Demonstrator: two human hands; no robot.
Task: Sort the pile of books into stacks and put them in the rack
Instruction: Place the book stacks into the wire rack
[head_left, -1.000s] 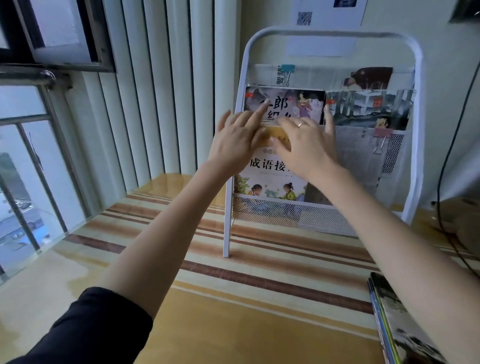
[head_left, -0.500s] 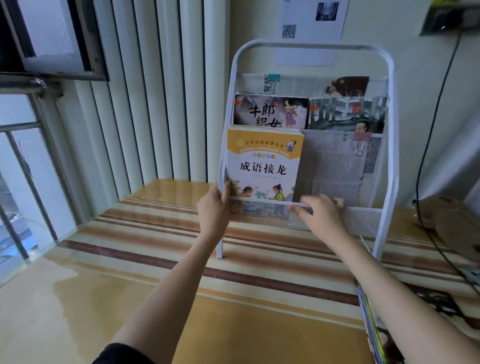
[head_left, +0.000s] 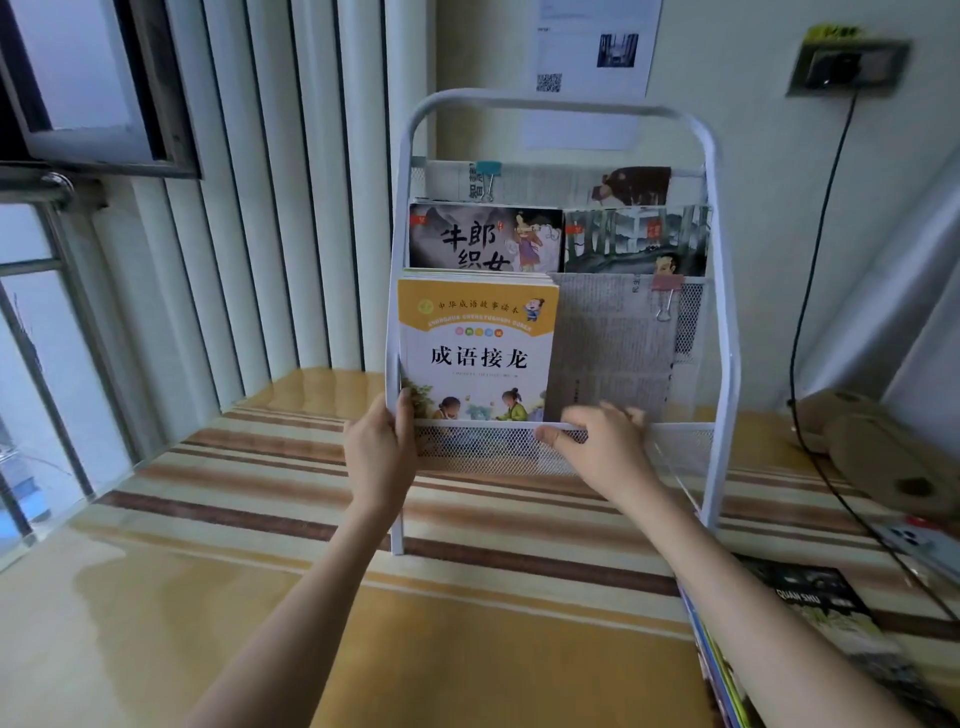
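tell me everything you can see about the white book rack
The white book rack is a metal frame of rounded tubing with tiered mesh pockets, standing upright on the striped table against the wall. The upper tiers hold picture books and clipped newspaper; the front pocket holds an orange-and-white book stack on its left side. The left hand grips its left post, and the right hand grips the front mesh rail.

An orange-topped stack of books (head_left: 477, 345) stands upright in the white rack's (head_left: 566, 104) lower left pocket; more books (head_left: 810, 618) lie on the table.
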